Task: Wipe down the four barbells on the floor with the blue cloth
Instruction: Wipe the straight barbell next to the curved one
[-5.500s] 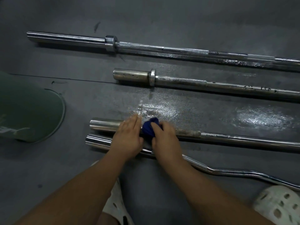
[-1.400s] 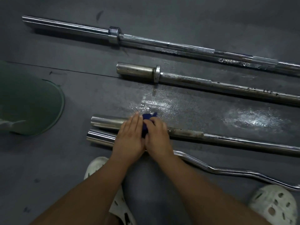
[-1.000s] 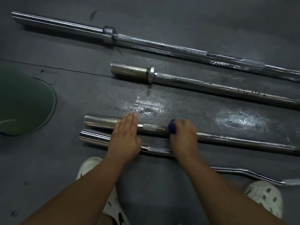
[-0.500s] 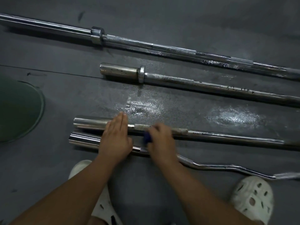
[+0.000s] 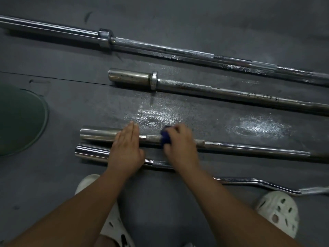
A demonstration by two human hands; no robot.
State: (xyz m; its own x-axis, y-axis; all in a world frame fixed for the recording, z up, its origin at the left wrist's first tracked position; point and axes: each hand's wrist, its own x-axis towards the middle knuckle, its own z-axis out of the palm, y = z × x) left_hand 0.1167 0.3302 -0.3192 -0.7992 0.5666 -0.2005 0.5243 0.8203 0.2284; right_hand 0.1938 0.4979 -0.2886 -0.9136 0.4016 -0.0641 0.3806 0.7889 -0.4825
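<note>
While the white shoes (image 5: 279, 211) stand at the bottom edge, the bent bar (image 5: 92, 152) lies just past them on the floor (image 5: 53, 175), its thick end at nine o'clock and its kinked shaft running out at three. The left hand (image 5: 127, 150) has kept its place, flat with straight fingers across the thick ends of this bar and of the straight bar (image 5: 249, 148) just beyond. The right hand (image 5: 179, 145) grips the blue cloth (image 5: 165, 137), which half a second ago sat low on the bar's near side and now rides on its top. The hands are apart, with a dull stretch of shaft between them. Past the straight bar is open floor with wet patches (image 5: 263, 125), widest toward two o'clock. Next comes the spotted bar (image 5: 222, 93), then the long bar (image 5: 178, 51). All four run off the right edge, and the long one also leaves on the left. A green disc (image 5: 21, 122), cut by the left edge, lies at nine o'clock, well apart from the bar ends.
</note>
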